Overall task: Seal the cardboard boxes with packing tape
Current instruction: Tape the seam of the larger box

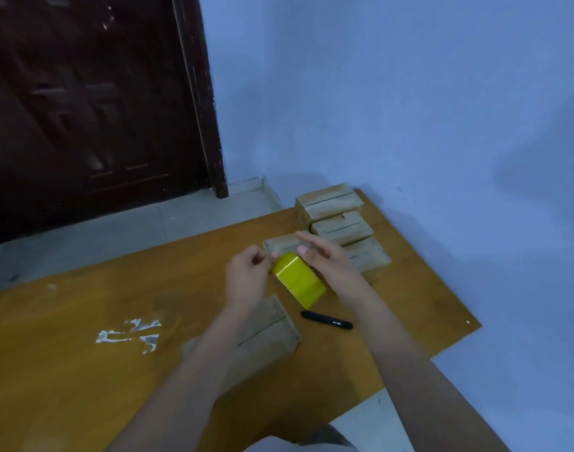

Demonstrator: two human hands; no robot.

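Both hands raised over the table: left hand [246, 275] pinches yellow tape roll [298, 279], right hand [328, 259] grips it.

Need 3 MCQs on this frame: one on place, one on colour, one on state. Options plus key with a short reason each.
1. Where does the black pen lie?
A. on a box
B. on the table near the right forearm
C. on the floor

2. What colour is the tape roll?
A. yellow
B. brown
C. clear

3. What is the left hand doing?
A. lying flat on the table
B. holding the pen
C. pinching at the roll's edge

Key:
1 B, the pen rests on bare wood beside the nearest cardboard box.
2 A, the roll's face is bright yellow.
3 C, its fingertips meet at the roll's upper left end while the right hand steadies the roll from the other side.
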